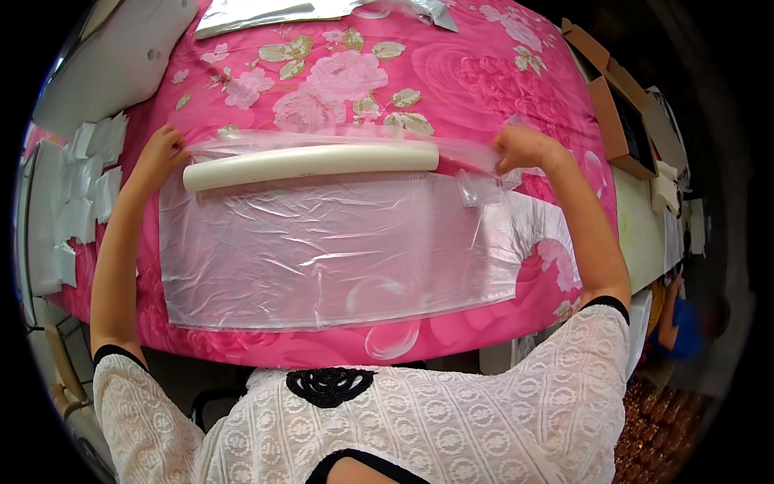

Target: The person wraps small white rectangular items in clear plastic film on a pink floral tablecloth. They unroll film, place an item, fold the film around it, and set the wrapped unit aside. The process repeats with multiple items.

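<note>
Pinching the far edge of a clear plastic sheet (339, 250), both hands work at either end of a cream roll (310, 163). The left hand (161, 152) sits at the roll's left end, fingers curled down onto the film there; whether they pinch the film alone or press the roll too, I cannot tell. The right hand (522, 147) is just past the roll's right end, fingertips closed on a bunched bit of film.

The sheet lies flat, running from under the roll toward the person and reaching almost to the near table edge, on a pink floral cloth (451, 73).

Judging from this, the film could wrinkle or fold on itself near the right hand, where it already puckers, because it is thin and clingy. An uneven pull from the two hands might skew it against the roll, and the smooth, round roll could slide away across the cloth.

The film is glossy and creased; the roll is matt, a long cylinder. White paper pieces (85, 185) lie left of the roll, and a brown cardboard box (617, 113) sits to its right.
</note>
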The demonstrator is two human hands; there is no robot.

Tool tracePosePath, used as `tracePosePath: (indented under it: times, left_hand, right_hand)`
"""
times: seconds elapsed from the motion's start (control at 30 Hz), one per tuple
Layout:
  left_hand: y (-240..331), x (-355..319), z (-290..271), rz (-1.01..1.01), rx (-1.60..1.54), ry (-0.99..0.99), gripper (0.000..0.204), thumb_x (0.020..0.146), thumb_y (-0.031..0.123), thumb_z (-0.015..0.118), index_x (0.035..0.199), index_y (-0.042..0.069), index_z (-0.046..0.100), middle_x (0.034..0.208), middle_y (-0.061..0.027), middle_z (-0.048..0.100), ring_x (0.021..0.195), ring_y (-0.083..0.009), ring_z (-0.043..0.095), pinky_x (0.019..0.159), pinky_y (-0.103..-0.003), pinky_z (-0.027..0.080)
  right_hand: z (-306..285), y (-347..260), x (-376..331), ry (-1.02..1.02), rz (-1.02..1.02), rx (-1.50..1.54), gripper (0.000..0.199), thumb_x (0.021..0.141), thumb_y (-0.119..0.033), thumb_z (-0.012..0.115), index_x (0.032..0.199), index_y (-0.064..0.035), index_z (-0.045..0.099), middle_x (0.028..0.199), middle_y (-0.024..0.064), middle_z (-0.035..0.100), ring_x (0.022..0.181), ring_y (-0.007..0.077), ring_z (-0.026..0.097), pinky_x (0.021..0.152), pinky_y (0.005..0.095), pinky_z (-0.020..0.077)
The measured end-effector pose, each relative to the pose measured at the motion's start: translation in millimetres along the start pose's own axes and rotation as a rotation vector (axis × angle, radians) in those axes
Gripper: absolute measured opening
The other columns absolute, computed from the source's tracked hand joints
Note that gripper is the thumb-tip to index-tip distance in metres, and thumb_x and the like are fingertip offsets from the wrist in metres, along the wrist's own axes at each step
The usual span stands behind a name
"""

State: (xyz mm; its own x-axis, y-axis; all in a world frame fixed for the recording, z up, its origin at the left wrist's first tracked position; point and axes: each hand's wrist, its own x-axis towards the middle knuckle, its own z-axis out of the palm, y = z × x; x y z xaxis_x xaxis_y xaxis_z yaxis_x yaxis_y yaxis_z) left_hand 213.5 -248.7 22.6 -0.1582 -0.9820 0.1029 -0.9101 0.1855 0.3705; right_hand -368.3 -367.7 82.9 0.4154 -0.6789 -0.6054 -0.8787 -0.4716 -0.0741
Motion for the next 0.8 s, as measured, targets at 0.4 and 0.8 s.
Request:
tracePosePath:
  times: [0.4, 0.8]
  left_hand:
    - [9, -5, -4, -0.036, 0.173, 0.027, 0.02, 0.074, 0.004, 0.061, 0.091, -0.001, 0.053, 0.1, -0.0154, 0.052, 0.094, -0.0313, 0.051, 0.082, -0.037, 0.042]
    - [127, -123, 23, -0.119, 0.107, 0.268, 0.044, 0.079, 0.005, 0.059, 0.121, 0.001, 0.047, 0.135, -0.0171, 0.04, 0.122, -0.0356, 0.04, 0.102, -0.04, 0.031]
  right_hand:
    - [-3, 140, -26, 0.396, 0.536, -0.563, 0.019, 0.072, -0.009, 0.056, 0.086, -0.0093, 0.069, 0.088, 0.0149, 0.066, 0.095, 0.0312, 0.06, 0.106, 0.0542, 0.019]
    - [41, -54, -14, 0.962, -0.258, 0.058, 0.045, 0.074, -0.025, 0.066, 0.113, -0.004, 0.058, 0.115, 0.0135, 0.059, 0.112, 0.029, 0.05, 0.096, 0.043, 0.0334]
